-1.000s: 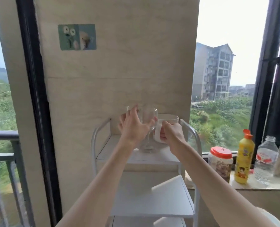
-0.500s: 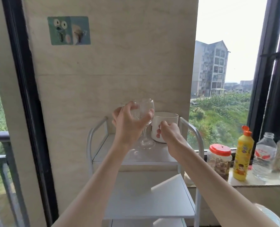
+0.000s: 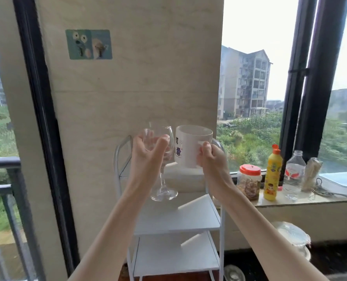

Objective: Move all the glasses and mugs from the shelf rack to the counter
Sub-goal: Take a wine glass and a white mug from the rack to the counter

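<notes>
We hold an empty wine glass (image 3: 160, 142) tight in our left hand (image 3: 148, 153) and a white mug (image 3: 190, 146) in our right hand (image 3: 211, 157), above the shelf rack (image 3: 180, 216).

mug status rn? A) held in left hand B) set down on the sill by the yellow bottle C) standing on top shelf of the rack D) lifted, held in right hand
D: the right hand grips the white mug clear above the rack, while the left hand holds the wine glass.

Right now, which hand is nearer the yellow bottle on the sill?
Right. The right hand, holding the mug, is just left of the yellow bottle; the left hand, holding the wine glass, is farther left.
</notes>
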`<state>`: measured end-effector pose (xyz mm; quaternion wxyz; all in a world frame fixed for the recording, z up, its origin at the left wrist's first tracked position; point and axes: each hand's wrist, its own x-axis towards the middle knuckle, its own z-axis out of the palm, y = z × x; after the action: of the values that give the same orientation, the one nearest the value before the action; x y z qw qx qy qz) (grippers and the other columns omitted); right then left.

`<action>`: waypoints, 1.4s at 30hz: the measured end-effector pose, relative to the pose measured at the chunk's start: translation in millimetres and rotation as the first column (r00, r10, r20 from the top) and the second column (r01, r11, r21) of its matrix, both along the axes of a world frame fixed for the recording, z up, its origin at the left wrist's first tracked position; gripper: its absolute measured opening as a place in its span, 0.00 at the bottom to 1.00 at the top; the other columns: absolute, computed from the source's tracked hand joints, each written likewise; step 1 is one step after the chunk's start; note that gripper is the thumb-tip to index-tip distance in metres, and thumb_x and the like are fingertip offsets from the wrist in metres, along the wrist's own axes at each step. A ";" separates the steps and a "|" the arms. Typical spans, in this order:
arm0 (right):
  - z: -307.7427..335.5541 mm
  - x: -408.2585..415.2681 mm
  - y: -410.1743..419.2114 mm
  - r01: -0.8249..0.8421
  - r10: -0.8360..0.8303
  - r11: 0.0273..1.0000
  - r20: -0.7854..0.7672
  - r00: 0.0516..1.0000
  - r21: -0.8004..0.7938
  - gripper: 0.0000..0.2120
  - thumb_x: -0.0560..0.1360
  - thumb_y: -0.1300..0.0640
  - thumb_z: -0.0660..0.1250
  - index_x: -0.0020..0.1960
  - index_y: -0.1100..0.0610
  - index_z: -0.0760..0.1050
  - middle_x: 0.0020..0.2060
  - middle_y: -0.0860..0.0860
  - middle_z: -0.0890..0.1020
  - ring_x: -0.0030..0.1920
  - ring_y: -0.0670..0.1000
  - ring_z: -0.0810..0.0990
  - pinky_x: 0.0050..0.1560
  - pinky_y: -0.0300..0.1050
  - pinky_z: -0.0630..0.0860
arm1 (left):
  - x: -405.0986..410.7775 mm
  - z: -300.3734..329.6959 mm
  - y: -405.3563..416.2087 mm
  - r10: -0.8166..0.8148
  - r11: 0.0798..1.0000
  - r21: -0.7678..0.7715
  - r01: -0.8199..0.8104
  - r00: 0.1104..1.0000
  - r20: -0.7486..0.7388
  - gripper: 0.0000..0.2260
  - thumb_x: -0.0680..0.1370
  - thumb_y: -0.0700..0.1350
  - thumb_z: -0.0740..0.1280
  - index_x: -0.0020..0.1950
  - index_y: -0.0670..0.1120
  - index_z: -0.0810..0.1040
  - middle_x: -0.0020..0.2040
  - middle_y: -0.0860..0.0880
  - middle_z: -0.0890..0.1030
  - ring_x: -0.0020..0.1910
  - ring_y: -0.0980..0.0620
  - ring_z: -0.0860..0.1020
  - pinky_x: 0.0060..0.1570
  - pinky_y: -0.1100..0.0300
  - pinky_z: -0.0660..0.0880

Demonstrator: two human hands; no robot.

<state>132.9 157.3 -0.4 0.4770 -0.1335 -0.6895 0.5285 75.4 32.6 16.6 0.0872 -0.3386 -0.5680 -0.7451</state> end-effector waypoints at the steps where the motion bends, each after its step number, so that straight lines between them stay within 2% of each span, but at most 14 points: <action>1: -2.0 15.2 -6.4 -0.011 0.011 0.999 -0.022 1.000 -0.029 0.16 0.79 0.55 0.52 0.35 0.56 0.69 0.30 0.50 0.70 0.31 0.47 0.69 0.33 0.41 0.68 | 10.3 -3.4 -4.7 -0.025 1.000 -0.009 0.025 1.000 0.010 0.26 0.67 0.53 0.65 0.58 0.37 0.71 0.45 0.41 0.81 0.38 0.52 0.83 0.31 0.66 0.75; 5: -15.5 87.1 -26.9 -0.007 0.003 0.997 -0.053 0.999 -0.073 0.15 0.80 0.56 0.51 0.48 0.61 0.74 0.38 0.54 0.76 0.40 0.50 0.75 0.38 0.42 0.75 | 55.2 -22.3 -15.9 -0.117 0.993 0.003 0.117 0.991 0.064 0.27 0.66 0.53 0.65 0.61 0.40 0.70 0.46 0.45 0.80 0.35 0.57 0.81 0.31 0.64 0.76; 8: -26.5 153.3 -31.2 0.058 -0.062 0.996 -0.059 0.996 -0.074 0.14 0.80 0.56 0.51 0.46 0.54 0.75 0.40 0.52 0.78 0.40 0.47 0.76 0.33 0.31 0.74 | 95.9 -35.5 -15.8 -0.188 0.982 -0.006 0.189 0.979 0.079 0.32 0.66 0.53 0.65 0.66 0.40 0.66 0.50 0.47 0.79 0.36 0.60 0.81 0.35 0.65 0.77; 14: -34.7 288.3 -24.1 0.215 -0.221 0.969 -0.036 0.975 -0.122 0.12 0.80 0.57 0.54 0.47 0.57 0.75 0.40 0.51 0.79 0.40 0.46 0.78 0.33 0.31 0.75 | 196.8 -42.7 19.7 -0.367 0.919 -0.114 0.377 0.925 0.096 0.30 0.71 0.53 0.70 0.65 0.39 0.66 0.57 0.42 0.78 0.39 0.55 0.80 0.37 0.65 0.75; 17: -41.4 361.0 -12.6 0.377 -0.386 0.916 -0.043 0.922 -0.138 0.12 0.79 0.55 0.55 0.45 0.52 0.76 0.39 0.46 0.80 0.37 0.37 0.79 0.32 0.27 0.72 | 264.7 -42.8 42.7 -0.479 0.866 -0.122 0.484 0.875 0.070 0.34 0.68 0.55 0.70 0.67 0.41 0.64 0.52 0.46 0.80 0.36 0.59 0.81 0.32 0.71 0.74; 20: -47.5 444.2 -3.7 0.493 -0.503 0.855 -0.024 0.864 -0.162 0.12 0.79 0.54 0.55 0.44 0.47 0.76 0.39 0.41 0.80 0.38 0.35 0.79 0.36 0.29 0.74 | 336.8 -43.1 66.3 -0.609 0.780 -0.118 0.614 0.789 0.081 0.39 0.60 0.60 0.70 0.65 0.42 0.66 0.51 0.46 0.80 0.40 0.58 0.82 0.36 0.67 0.77; 24: -54.7 568.7 6.5 0.604 -0.618 0.769 0.001 0.787 -0.209 0.12 0.79 0.54 0.56 0.40 0.49 0.74 0.29 0.42 0.75 0.29 0.41 0.74 0.36 0.35 0.68 | 451.8 -45.1 104.2 -0.743 0.637 -0.126 0.761 0.649 0.162 0.33 0.61 0.60 0.74 0.60 0.48 0.67 0.64 0.47 0.76 0.61 0.46 0.76 0.59 0.49 0.74; 26: -59.1 633.4 8.8 0.647 -0.659 0.730 0.025 0.752 -0.219 0.11 0.79 0.53 0.56 0.39 0.51 0.72 0.25 0.40 0.70 0.27 0.42 0.69 0.39 0.40 0.65 | 516.7 -45.7 121.7 -0.800 0.565 -0.102 0.819 0.573 0.179 0.37 0.61 0.59 0.75 0.64 0.43 0.68 0.57 0.57 0.80 0.54 0.53 0.79 0.51 0.58 0.77; 28: -65.6 696.3 7.2 0.693 -0.704 0.690 0.031 0.710 -0.208 0.14 0.79 0.53 0.56 0.34 0.48 0.70 0.20 0.39 0.69 0.25 0.42 0.68 0.38 0.40 0.64 | 580.1 -51.9 137.7 -0.837 0.506 -0.099 0.857 0.515 0.182 0.38 0.65 0.55 0.75 0.68 0.41 0.65 0.54 0.52 0.82 0.50 0.53 0.81 0.48 0.58 0.78; 31: -78.7 784.3 -0.9 0.777 -0.791 0.586 0.045 0.610 -0.231 0.15 0.78 0.54 0.57 0.32 0.51 0.66 0.19 0.40 0.65 0.27 0.43 0.63 0.35 0.40 0.62 | 665.2 -66.1 154.9 -0.892 0.387 -0.120 0.914 0.405 0.204 0.28 0.70 0.51 0.73 0.65 0.43 0.68 0.38 0.53 0.83 0.36 0.56 0.80 0.40 0.61 0.78; 35: -100.1 885.0 -10.6 0.891 -0.898 0.389 0.122 0.424 -0.235 0.14 0.77 0.54 0.59 0.33 0.54 0.62 0.22 0.44 0.61 0.26 0.44 0.60 0.28 0.36 0.62 | 760.4 -84.0 175.3 -0.927 0.299 -0.138 0.944 0.321 0.193 0.18 0.72 0.47 0.70 0.58 0.44 0.72 0.39 0.52 0.79 0.32 0.59 0.78 0.30 0.70 0.72; 38: -116.6 948.3 -13.7 0.942 -0.945 0.238 0.168 0.281 -0.237 0.15 0.76 0.53 0.59 0.32 0.54 0.61 0.24 0.46 0.61 0.26 0.45 0.60 0.26 0.33 0.62 | 830.2 -97.9 189.7 -0.971 0.137 -0.209 0.968 0.173 0.166 0.10 0.74 0.46 0.69 0.49 0.41 0.75 0.34 0.45 0.76 0.29 0.51 0.72 0.31 0.62 0.69; 40: -128.0 984.9 -13.0 0.957 -0.957 0.172 0.191 0.218 -0.233 0.15 0.76 0.53 0.59 0.32 0.54 0.60 0.26 0.48 0.61 0.26 0.45 0.61 0.25 0.33 0.62 | 876.2 -108.8 199.5 -0.979 0.035 -0.217 0.976 0.077 0.188 0.14 0.73 0.47 0.69 0.47 0.36 0.74 0.32 0.45 0.74 0.30 0.50 0.70 0.34 0.57 0.68; 42: -138.6 1018.6 -8.2 0.966 -0.961 0.114 0.222 0.166 -0.232 0.13 0.76 0.54 0.58 0.34 0.55 0.63 0.27 0.49 0.63 0.27 0.44 0.62 0.24 0.31 0.62 | 917.7 -121.2 212.3 -0.978 -0.025 -0.227 0.974 0.022 0.206 0.09 0.72 0.47 0.68 0.42 0.41 0.75 0.31 0.48 0.74 0.30 0.51 0.70 0.36 0.57 0.70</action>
<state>1151.5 149.1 -139.0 0.6699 -0.6265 -0.3461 0.1976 993.0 244.9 -104.6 -0.5080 -0.6527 -0.2744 -0.4905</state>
